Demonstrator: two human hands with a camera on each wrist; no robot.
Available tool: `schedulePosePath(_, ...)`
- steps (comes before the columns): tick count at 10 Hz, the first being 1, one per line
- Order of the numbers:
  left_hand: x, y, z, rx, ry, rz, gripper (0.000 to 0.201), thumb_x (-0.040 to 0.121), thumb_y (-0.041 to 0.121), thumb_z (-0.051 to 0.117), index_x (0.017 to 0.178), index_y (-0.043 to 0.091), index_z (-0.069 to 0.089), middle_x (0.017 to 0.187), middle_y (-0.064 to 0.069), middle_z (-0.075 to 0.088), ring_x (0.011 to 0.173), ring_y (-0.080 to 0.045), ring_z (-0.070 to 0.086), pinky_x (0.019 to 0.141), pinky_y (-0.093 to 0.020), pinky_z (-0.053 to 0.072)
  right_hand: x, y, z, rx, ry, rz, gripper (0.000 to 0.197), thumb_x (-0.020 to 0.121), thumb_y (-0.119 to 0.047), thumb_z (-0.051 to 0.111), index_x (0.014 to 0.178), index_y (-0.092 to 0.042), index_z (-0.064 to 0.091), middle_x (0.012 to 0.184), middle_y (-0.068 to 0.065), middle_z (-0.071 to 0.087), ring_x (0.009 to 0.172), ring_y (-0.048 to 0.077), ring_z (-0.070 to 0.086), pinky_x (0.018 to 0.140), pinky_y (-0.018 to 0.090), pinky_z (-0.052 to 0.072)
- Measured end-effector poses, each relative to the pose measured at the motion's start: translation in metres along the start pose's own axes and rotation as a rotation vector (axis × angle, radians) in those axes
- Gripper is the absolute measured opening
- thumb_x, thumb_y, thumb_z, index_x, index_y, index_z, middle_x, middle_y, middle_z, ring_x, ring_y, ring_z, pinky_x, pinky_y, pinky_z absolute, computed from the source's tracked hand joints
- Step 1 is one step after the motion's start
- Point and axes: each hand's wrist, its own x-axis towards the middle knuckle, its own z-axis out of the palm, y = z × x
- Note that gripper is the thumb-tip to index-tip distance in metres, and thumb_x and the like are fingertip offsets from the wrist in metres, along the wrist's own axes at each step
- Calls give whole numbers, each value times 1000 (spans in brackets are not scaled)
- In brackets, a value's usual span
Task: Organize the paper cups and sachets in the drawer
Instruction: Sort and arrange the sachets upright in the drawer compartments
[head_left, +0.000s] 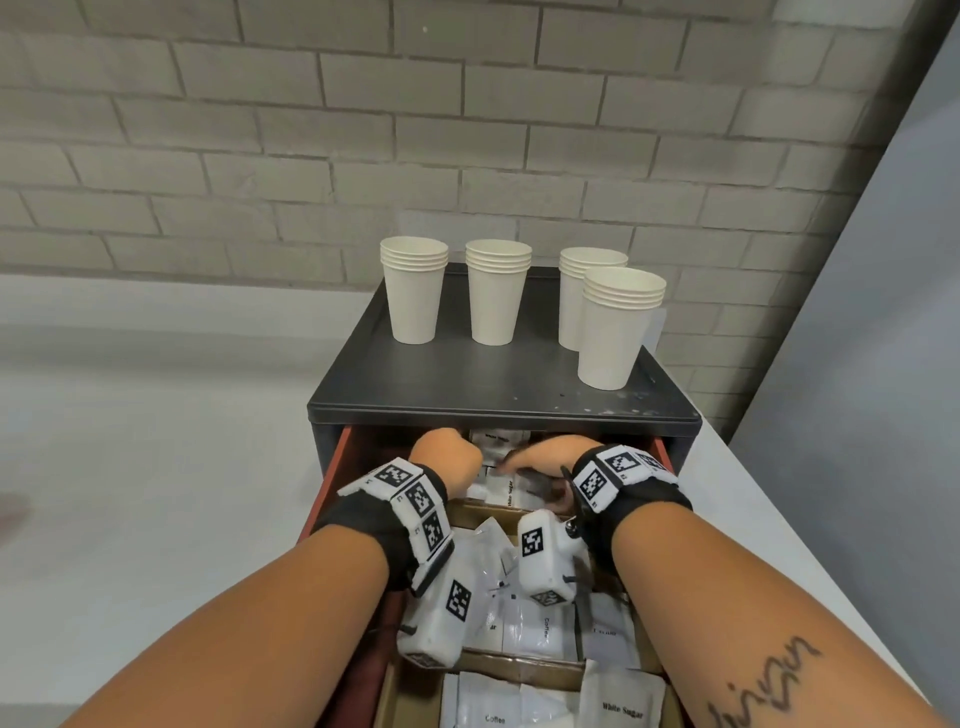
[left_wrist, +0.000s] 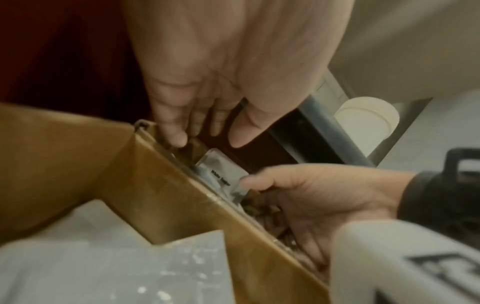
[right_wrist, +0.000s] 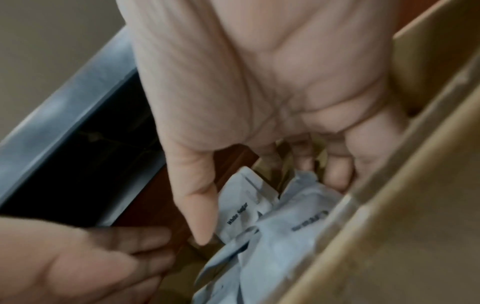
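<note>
The red drawer (head_left: 332, 483) stands pulled out of the black cabinet (head_left: 467, 379), split by cardboard dividers (head_left: 478, 506). Both hands are down in its rear compartment among white "White Sugar" sachets (head_left: 506, 491). My left hand (head_left: 447, 457) reaches in at the left end, and in the left wrist view its straight fingers (left_wrist: 171, 131) point down beside a sachet (left_wrist: 223, 174). My right hand (right_wrist: 270, 205) pinches a bunch of sachets (right_wrist: 241, 214) between thumb and curled fingers. Several stacks of cream paper cups (head_left: 414, 291) stand upright on the cabinet top.
The middle compartment holds mixed sachets, some marked "Coffee" (head_left: 540, 629). The front one holds "Coffee" and "White Sugar" sachets (head_left: 621, 709). A brick wall (head_left: 311, 130) rises behind the cabinet, a grey wall (head_left: 883, 260) at right, and a white counter (head_left: 156, 467) spreads left.
</note>
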Motion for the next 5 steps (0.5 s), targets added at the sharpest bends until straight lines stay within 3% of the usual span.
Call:
schedulePosePath(1,1,5,6,66,-60,-4,35,98,10,40,127,-2,54,130,-19,55,122,-32,50,98,-32,40,4,-2,7,28,-32,1,30,70,-24,80,93,-13,63,84,6,57,75,18,55,69,30,51)
schedulePosePath(2,20,1,9,-183,-126,-109,37,97,7,38,129,-7,51,135,-22,50,127,-31,47,99,-30,38,8,-4,12,-7,-66,-19,43,71,-23,78,108,-10,60,96,11,58,83,21,57,80,32,53)
schedulePosePath(3,29,-2,6,-188,-227,-96,39,100,9,34,135,-8,44,141,-25,43,132,-33,40,107,-34,34,5,-6,15,16,-80,-50,37,64,-18,81,97,-11,64,105,11,60,90,22,60,77,32,55)
schedulePosePath(4,42,-8,5,-122,-209,-53,40,102,12,31,138,-4,40,143,-22,41,133,-32,40,107,-32,34,9,-7,18,4,-121,-81,49,53,-16,85,99,-10,69,117,14,61,93,21,62,73,31,57)
schedulePosePath(5,47,-14,9,-166,-236,-12,44,103,20,30,139,-1,39,145,-21,40,134,-32,39,110,-36,32,10,-8,19,66,-153,-124,41,61,-11,83,99,-13,68,120,14,60,95,23,62,72,32,57)
